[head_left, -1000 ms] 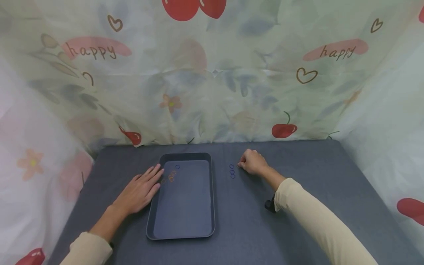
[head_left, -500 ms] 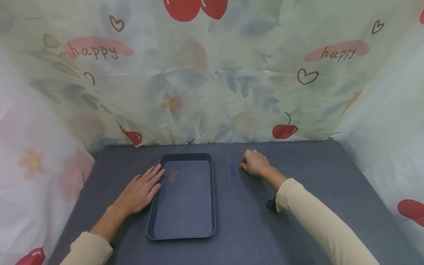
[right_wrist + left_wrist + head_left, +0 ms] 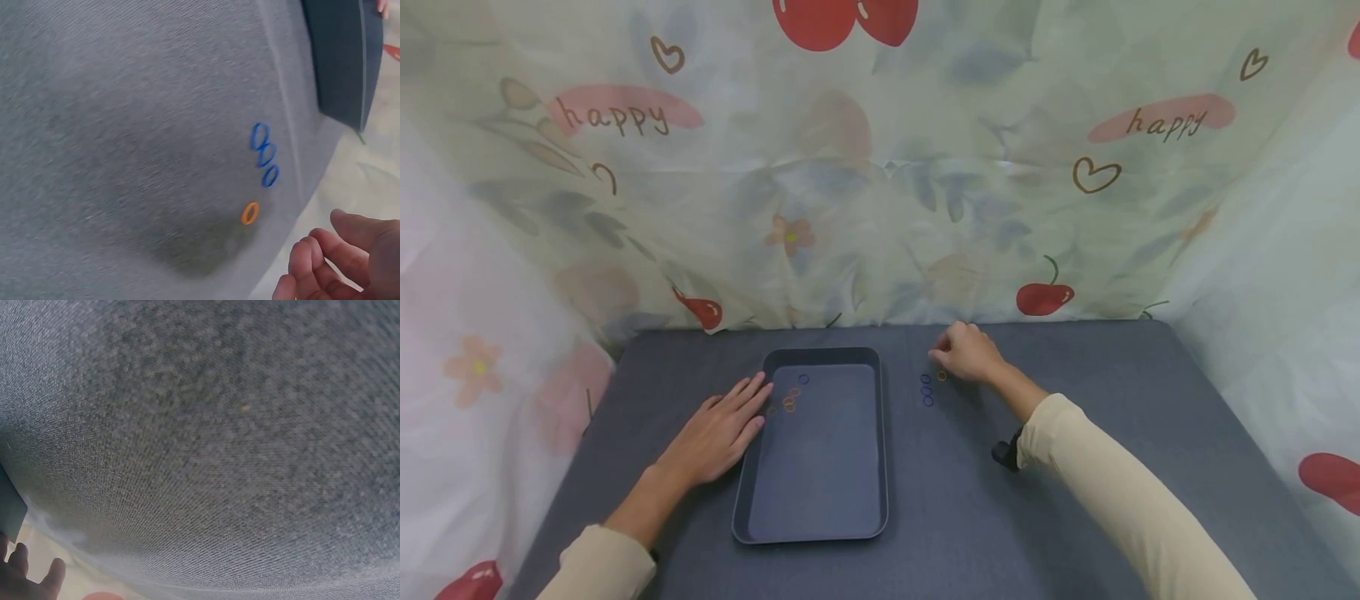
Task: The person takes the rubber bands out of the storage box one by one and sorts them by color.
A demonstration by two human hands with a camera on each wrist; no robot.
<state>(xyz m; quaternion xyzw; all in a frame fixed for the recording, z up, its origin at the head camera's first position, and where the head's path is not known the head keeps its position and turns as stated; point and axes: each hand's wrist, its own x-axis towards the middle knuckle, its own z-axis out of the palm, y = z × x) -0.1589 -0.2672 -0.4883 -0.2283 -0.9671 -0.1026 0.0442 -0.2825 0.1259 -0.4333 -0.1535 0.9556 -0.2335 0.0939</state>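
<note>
My right hand (image 3: 967, 353) hovers just behind a small orange rubber band (image 3: 942, 377) on the dark cloth. In the right wrist view its fingers (image 3: 310, 259) are loosely bent, with a gap to the thumb and nothing between them. Three blue rubber bands (image 3: 267, 154) lie in a row beside the orange one, towards the tray. My left hand (image 3: 715, 437) rests with fingers outstretched on the left rim of the dark, shallow tray (image 3: 880, 450). Inside the tray, near its far left corner, lie a blue band (image 3: 803, 379) and several orange bands (image 3: 788, 404).
Dark grey cloth (image 3: 1075, 367) covers the table. A floral curtain (image 3: 887, 250) rises right behind the table's far edge, and pale curtain sides stand left and right.
My right hand has let go of the orange band and drawn away from it, up and towards the far edge. The band stays beside the blue ones. The left hand has not moved.
</note>
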